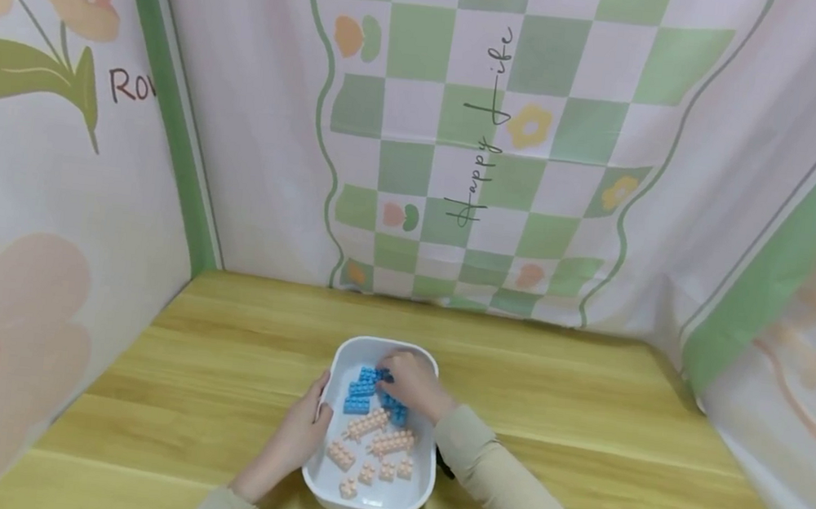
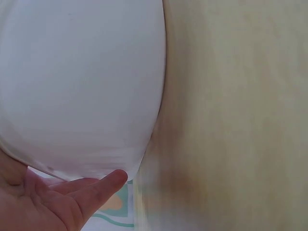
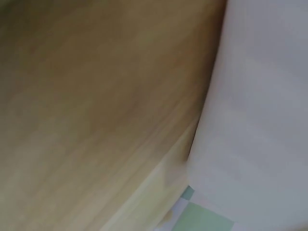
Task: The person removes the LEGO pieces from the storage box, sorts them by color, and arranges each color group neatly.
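Note:
A white plastic basin (image 1: 365, 506) sits near the front of the table. My left hand (image 1: 306, 425) grips its left side, thumb by the rim; in the left wrist view this hand (image 2: 62, 202) lies against the outer wall. Inside the basin, blue building blocks (image 1: 357, 405) cluster toward the far end. Pale peach blocks (image 1: 392, 443), some long and some small, are spread over the nearer half. My right hand (image 1: 412, 382) reaches over the right rim, its curled fingers pinching a blue block among the others and partly covering it. The right wrist view shows only the basin's outer wall (image 3: 255, 120) and wood.
The wood-grain table (image 1: 568, 434) extends around the basin. Behind it hangs a cloth (image 1: 460, 169) with green checks and lettering. Printed curtains stand to the left (image 1: 23, 193) and right (image 1: 798, 341). A dark strap (image 1: 443, 464) shows under the right sleeve.

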`<state>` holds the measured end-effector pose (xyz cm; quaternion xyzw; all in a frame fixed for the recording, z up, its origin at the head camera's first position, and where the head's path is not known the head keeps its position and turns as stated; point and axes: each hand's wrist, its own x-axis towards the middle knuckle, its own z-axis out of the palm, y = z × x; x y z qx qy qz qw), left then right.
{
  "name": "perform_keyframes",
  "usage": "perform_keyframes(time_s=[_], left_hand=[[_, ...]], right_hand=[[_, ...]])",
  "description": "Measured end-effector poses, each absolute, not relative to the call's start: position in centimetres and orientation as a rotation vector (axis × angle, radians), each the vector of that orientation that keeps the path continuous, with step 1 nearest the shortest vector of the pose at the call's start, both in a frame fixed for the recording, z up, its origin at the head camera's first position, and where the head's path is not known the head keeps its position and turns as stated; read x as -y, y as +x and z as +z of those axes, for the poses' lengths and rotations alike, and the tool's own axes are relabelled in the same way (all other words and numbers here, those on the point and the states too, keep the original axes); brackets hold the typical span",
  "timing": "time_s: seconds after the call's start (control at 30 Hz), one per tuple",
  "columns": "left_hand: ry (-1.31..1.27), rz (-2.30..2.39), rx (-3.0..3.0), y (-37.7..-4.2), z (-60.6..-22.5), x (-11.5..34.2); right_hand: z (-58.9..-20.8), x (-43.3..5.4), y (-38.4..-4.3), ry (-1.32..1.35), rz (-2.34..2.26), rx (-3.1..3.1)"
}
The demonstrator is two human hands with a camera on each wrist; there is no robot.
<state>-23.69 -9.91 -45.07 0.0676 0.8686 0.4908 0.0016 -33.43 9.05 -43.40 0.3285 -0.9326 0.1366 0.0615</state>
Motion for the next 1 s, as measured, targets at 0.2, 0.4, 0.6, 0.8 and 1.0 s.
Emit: perform_keyframes(time_s=[0.2, 0.4, 0.6, 0.8, 1.0], left_hand=[[0.173, 1.533, -2.713, -23.5, -45.2, 9.7], [0.178, 1.542, -2.724, -23.6, -45.1, 9.6], [0.174, 1.52, -2.737, -23.7, -45.0, 9.5], [0.163, 1.509, -2.75, -23.8, -44.9, 9.5], [0.157, 1.496, -2.755, -23.9, -45.0, 9.4]], right_hand=[[-43.6, -9.1, -33.5, 0.928, 0.389, 2.826], [-43.4, -9.3, -33.6, 0.885, 0.542, 2.809], [-43.1, -9.4, -33.2, 0.893, 0.646, 2.699], [-42.1, -9.9, -32.8, 0.893, 0.692, 2.608], [-40.5, -11.4, -32.1, 0.855, 0.799, 2.562]])
